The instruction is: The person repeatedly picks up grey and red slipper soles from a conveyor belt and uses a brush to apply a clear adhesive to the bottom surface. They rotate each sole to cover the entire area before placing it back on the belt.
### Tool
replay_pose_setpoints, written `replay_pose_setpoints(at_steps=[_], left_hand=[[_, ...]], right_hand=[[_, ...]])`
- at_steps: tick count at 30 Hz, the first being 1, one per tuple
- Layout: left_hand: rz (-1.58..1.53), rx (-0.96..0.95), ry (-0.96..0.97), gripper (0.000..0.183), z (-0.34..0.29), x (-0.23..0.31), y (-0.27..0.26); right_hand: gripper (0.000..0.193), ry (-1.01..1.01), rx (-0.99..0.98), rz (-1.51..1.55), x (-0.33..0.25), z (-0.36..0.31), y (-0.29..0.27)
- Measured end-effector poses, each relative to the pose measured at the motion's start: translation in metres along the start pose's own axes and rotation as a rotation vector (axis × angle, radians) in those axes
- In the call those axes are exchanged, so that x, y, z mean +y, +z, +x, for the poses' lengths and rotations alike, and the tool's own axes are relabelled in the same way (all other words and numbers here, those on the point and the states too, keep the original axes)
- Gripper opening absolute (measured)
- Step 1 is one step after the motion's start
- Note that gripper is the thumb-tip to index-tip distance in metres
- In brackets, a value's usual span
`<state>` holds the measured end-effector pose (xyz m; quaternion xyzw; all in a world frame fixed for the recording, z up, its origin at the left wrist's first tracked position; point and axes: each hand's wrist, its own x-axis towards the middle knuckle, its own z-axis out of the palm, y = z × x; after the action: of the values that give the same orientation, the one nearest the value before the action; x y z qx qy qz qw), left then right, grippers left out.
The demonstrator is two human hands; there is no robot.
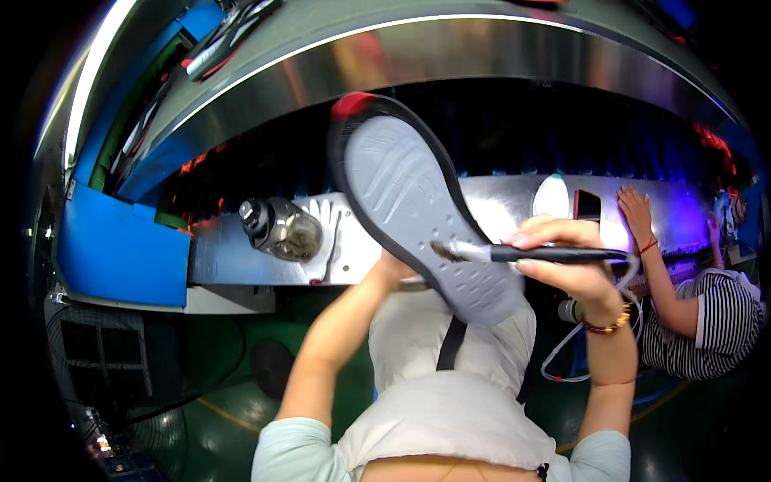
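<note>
A grey shoe sole [401, 181] with a black rim and a red tip is tilted up in front of me, its grey face toward me. My left hand [393, 269] grips it from behind at the near left edge, the fingers hidden by the sole. In my right hand [566, 261] is a brush [542, 254] with a black handle and pale ferrule, pinched between thumb and fingers. Its dark bristles touch the grey face near the lower holes. A pale tube or cord [630, 269] runs from the handle's end past my wrist.
On the metal bench [221, 257] to the left lie a dark translucent bottle [293, 233] and a white glove [325, 241]. A white oval piece [550, 195] and a dark phone-like object [586, 206] are at the right, near a co-worker's hand [636, 213]. Beyond runs a conveyor [450, 52].
</note>
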<state>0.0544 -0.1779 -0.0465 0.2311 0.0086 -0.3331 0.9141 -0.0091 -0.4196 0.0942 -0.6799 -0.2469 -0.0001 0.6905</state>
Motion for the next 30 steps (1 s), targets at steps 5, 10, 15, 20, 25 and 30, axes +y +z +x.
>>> replay_pose_setpoints(at_steps=[5,10,15,20,25,30], left_hand=[[-0.095,0.100,-0.106,0.082,0.025,-0.017,0.025],[0.014,-0.042,-0.042,0.104,0.017,-0.022,0.046],[-0.041,-0.097,0.008,0.094,0.015,-0.028,0.059],[0.011,0.118,0.071,0.082,0.014,-0.030,0.055],[0.124,0.199,0.238,0.078,0.006,-0.002,0.041],[0.093,0.080,0.157,0.082,-0.012,-0.003,0.061]], right_hand=[[0.017,0.252,0.302,0.212,0.066,-0.006,0.005],[0.015,0.257,0.402,0.220,0.084,0.009,0.002],[0.015,0.157,0.504,0.141,0.080,0.045,0.008],[0.011,-0.203,0.437,-0.489,0.071,0.041,0.045],[0.011,-0.174,0.114,-0.551,0.056,-0.018,0.063],[0.012,0.026,-0.081,-0.126,0.037,-0.028,0.033]])
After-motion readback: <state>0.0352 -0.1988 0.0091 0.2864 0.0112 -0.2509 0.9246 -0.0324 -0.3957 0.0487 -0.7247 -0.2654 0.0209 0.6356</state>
